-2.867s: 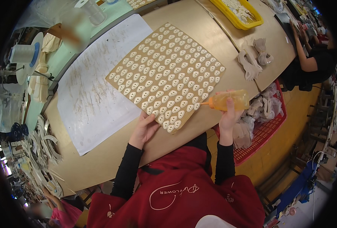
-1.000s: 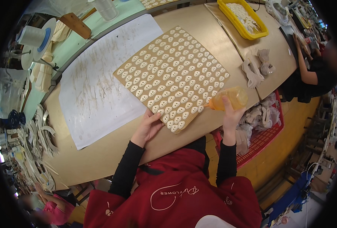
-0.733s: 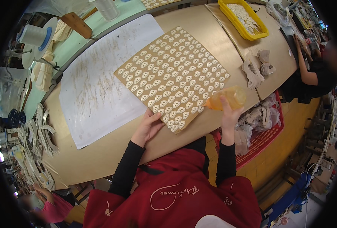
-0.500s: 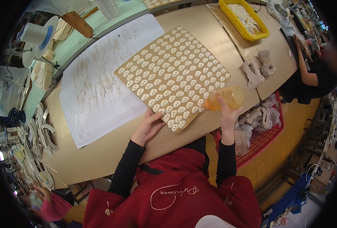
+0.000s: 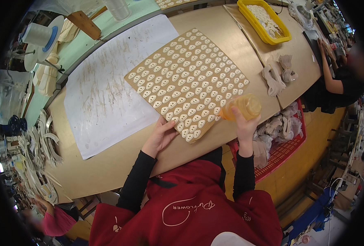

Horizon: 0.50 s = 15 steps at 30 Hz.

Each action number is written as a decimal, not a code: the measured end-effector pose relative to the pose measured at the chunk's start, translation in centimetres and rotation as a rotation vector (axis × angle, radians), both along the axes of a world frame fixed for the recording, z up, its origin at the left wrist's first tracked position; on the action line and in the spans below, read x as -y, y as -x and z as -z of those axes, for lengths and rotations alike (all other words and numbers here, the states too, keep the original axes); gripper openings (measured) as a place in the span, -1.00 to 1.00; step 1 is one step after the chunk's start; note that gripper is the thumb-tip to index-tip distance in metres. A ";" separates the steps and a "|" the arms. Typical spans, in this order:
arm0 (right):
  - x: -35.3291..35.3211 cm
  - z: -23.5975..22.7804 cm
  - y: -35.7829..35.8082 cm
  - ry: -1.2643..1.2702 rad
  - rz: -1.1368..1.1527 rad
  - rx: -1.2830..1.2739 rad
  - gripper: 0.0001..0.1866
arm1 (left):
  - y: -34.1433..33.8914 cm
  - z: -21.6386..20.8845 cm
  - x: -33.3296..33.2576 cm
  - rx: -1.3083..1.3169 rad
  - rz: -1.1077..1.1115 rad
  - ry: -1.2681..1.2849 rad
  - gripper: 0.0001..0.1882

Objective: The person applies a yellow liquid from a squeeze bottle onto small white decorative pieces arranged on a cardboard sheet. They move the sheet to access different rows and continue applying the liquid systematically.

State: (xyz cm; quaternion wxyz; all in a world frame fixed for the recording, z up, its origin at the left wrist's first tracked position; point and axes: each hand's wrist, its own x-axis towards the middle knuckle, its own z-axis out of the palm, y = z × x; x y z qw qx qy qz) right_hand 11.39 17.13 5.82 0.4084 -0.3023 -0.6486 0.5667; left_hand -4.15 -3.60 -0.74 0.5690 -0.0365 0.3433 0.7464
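A brown board (image 5: 178, 88) covered with rows of small white rounded-triangle pieces lies at an angle on the table in front of me. My left hand (image 5: 162, 135) pinches the board's near-left edge, thumb on top and fingers underneath. In my right hand (image 5: 246, 123) is a translucent squeeze bottle (image 5: 248, 104) holding amber liquid. The bottle is tilted on its side, its orange tip pointing left at the board's right edge, close to the pieces there. Whether the tip touches a piece I cannot tell.
A white stained sheet (image 5: 104, 90) lies left of the board on the brown table (image 5: 92, 176). Far right stand a yellow tray (image 5: 268, 39) of white pieces and tied strip bundles (image 5: 274, 80). A red basket (image 5: 284, 153) of bagged pieces sits below. Other people work at both sides.
The bottle in my right hand has shifted very slightly left and tilted a little. My left hand and the board stay where they were.
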 end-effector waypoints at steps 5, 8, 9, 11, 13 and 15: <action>0.0 0.3 -0.3 0.018 -0.021 0.007 -0.66 | 0.0 -0.1 0.0 -0.002 -0.001 0.001 -0.24; 0.0 0.2 -0.8 0.033 -0.078 0.056 -0.62 | -0.1 0.1 0.0 -0.003 0.000 -0.013 -0.23; 0.0 0.2 -0.9 0.037 -0.087 0.061 -0.62 | 0.0 0.2 0.0 -0.004 0.001 -0.023 -0.23; 0.1 0.1 -1.1 0.039 -0.095 0.064 -0.62 | 0.1 0.4 0.0 0.021 0.000 -0.046 -0.23; 0.2 0.1 -1.2 0.035 -0.093 0.060 -0.62 | 0.1 0.5 0.1 0.032 0.000 -0.055 -0.23; 0.2 0.1 -1.3 0.021 -0.102 0.063 -0.62 | 0.1 0.5 0.1 0.030 0.001 -0.048 -0.23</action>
